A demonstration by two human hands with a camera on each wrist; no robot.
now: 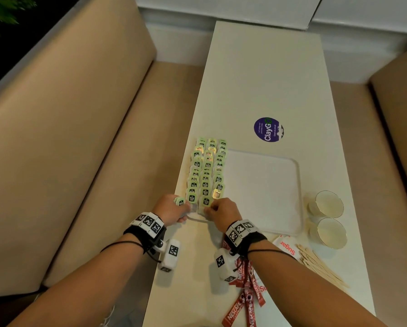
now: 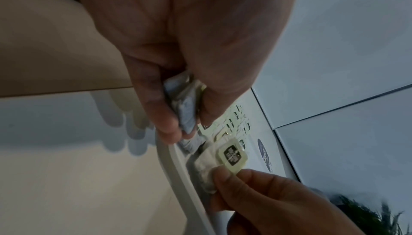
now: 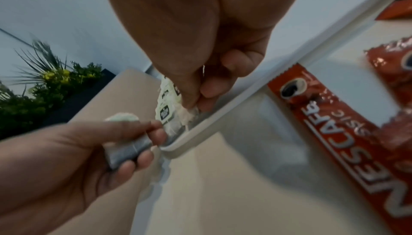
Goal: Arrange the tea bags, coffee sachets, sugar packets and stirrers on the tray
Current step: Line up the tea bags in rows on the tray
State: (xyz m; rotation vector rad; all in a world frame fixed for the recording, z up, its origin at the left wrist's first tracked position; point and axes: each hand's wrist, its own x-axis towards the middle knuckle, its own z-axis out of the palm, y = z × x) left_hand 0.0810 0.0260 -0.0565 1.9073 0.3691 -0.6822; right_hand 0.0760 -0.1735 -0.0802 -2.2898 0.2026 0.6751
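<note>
Head view: I saw three rows of tea bags (image 1: 207, 171) laid along the left side of the tray (image 1: 268, 185); my left hand (image 1: 172, 210) clutched spare tea bags, my right hand (image 1: 223, 211) pinched one at the near row end; coffee sachets (image 1: 245, 300), sugar packets (image 1: 286, 247) and stirrers (image 1: 320, 265) lay off the tray, near me
Left wrist view: fingers curled round a small stack (image 2: 186, 108) above the tray rim (image 2: 174, 166)
Right wrist view: thumb and fingertips (image 3: 206, 90) pinched a bag down inside the rim
Step, I judged: tea bags nearly finished
Next move: release this bag flush with its row, then feed another across from the left hand
</note>
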